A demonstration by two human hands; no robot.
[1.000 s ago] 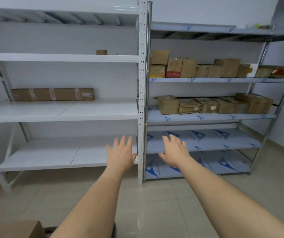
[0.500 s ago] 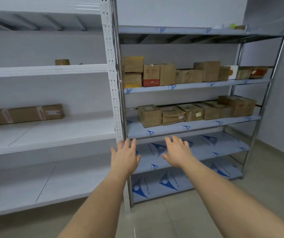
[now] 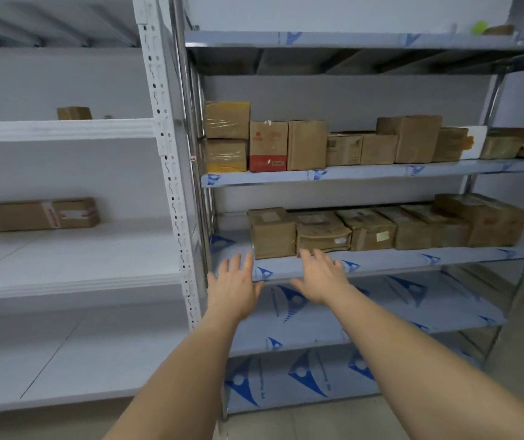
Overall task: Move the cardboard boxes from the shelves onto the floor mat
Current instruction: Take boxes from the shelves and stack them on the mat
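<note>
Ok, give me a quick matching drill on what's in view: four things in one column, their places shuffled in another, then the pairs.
Things:
1. long flat box
2. red and white box
3. left hand
4. small lone box

Places:
A. upper shelf of the white rack, on its own
B. metal rack, upper row, second from the left
C. middle shelf of the white rack, against the wall
D. in front of the metal rack's lower row of boxes, fingers spread, holding nothing

Pairs: 1-C, 2-B, 3-D, 4-A
</note>
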